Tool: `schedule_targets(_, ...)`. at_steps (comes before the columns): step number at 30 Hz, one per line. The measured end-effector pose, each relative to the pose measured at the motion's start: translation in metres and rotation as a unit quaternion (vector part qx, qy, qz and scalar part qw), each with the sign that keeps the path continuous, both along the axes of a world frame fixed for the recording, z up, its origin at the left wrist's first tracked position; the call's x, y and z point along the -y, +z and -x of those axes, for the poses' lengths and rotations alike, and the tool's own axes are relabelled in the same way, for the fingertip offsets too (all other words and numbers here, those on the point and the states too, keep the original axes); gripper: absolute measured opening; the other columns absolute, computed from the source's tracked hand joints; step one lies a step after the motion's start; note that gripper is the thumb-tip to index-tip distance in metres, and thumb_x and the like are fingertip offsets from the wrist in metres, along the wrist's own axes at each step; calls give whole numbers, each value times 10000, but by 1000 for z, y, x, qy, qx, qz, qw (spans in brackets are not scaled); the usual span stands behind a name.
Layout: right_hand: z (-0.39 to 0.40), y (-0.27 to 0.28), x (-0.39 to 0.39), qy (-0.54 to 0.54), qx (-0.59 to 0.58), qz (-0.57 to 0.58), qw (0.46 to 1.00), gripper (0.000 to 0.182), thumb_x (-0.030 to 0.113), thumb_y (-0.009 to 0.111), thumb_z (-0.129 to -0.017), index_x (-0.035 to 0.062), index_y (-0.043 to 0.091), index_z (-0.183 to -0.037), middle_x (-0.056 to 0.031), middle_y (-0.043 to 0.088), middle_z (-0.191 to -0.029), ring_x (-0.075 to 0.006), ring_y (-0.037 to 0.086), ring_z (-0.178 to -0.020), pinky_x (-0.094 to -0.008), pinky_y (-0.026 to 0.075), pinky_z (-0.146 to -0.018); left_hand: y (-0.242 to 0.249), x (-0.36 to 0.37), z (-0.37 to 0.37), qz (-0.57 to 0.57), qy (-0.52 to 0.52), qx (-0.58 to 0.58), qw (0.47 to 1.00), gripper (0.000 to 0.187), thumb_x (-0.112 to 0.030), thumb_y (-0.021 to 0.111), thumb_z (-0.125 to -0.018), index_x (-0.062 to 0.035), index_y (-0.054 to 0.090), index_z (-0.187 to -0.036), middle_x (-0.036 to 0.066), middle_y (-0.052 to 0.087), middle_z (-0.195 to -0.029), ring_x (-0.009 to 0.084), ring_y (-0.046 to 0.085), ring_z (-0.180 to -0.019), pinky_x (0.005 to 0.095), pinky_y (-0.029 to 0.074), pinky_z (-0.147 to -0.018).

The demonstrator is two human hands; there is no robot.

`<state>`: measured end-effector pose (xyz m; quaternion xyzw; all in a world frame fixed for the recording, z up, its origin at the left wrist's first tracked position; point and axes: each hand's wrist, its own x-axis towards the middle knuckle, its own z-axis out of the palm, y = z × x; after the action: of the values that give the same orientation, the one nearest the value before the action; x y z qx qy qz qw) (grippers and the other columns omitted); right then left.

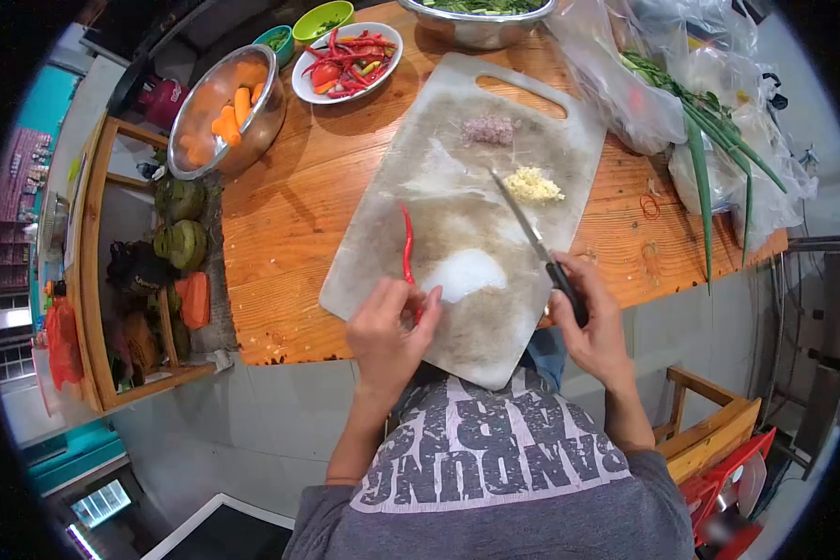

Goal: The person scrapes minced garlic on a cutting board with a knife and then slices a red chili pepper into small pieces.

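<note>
1 red chili [407, 245] sticks out from the left hand [392, 322] over the left part of the cutting board [373, 238], its near end pinched in that grip. On the right, I see the right hand [583, 313] clamped round the black handle of a knife [525, 217], blade just beside a minced yellow heap [534, 185]. A white mound [467, 273] sits between the hands; a bowl [396, 49] stands on the counter's [280, 224] far side.

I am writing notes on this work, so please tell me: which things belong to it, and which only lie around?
Belonging, it seems:
red chili, in the left hand
knife, in the right hand
cutting board
minced yellow heap
chopped purplish pieces
white heap
plated chilies, probably

Probably just lying about:
carrots
spring onions
plastic bags
</note>
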<state>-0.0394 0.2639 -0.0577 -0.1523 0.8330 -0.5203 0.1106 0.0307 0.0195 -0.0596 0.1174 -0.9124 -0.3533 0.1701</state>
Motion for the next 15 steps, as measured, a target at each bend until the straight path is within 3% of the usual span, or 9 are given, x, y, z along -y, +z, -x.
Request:
schedule_targets(1, -4, 5, 6, 7, 13, -19, 1000, 492, 37, 606, -920, 74, 525, -1404, -127, 605, -910, -184, 613, -794, -302, 482, -717, 1, 2, 4, 7, 6, -1, 1000, 152, -51, 800, -795, -18, 664, -855, 88, 632, -807, 172, 619, -643, 308, 480, -574)
schedule_targets(2, -8, 2, 14, 6, -40, -13, 999, 486, 24, 601, -919, 76, 539, -1398, -140, 572, -903, -245, 611, -766, -339, 489, -685, 2, 3, 10, 13, 11, -3, 1000, 154, -56, 797, -800, -15, 682, -893, 92, 635, -819, 181, 627, -651, 315, 487, -585)
schedule_targets(5, -5, 0, 33, 65, -202, -66, 975, 493, 13, 599, -924, 79, 540, -1409, -157, 559, -938, -307, 605, -752, -387, 500, -680, -12, 14, 41, 63, 5, -59, 996, 208, -67, 777, -821, -10, 712, -1010, 111, 645, -863, 217, 651, -689, 344, 504, -627)
schedule_targets(6, -7, -2, 39, 66, -183, -54, 979, 511, 16, 601, -932, 93, 529, -1433, -152, 553, -941, -328, 595, -730, -422, 500, -683, -16, 17, 51, 86, -3, -86, 993, 234, -70, 768, -829, -9, 718, -1049, 118, 648, -879, 230, 658, -703, 355, 509, -644)
schedule_targets(9, -10, 9, 49, 87, -122, -65, 987, 529, 22, 610, -930, 113, 527, -1444, -151, 539, -902, -325, 602, -729, -422, 502, -675, -12, 16, 60, 40, -11, -23, 999, 265, -71, 738, -851, -16, 715, -1110, 139, 641, -901, 275, 659, -733, 392, 507, -678)
schedule_targets(15, -10, 5, 50, 97, -123, -102, 982, 559, 49, 614, -922, 167, 518, -1460, -134, 549, -831, -322, 623, -645, -425, 522, -601, -6, 5, 58, 104, -29, 7, 994, 245, -51, 712, -864, -33, 728, -1107, 139, 605, -832, 283, 632, -682, 400, 491, -632)
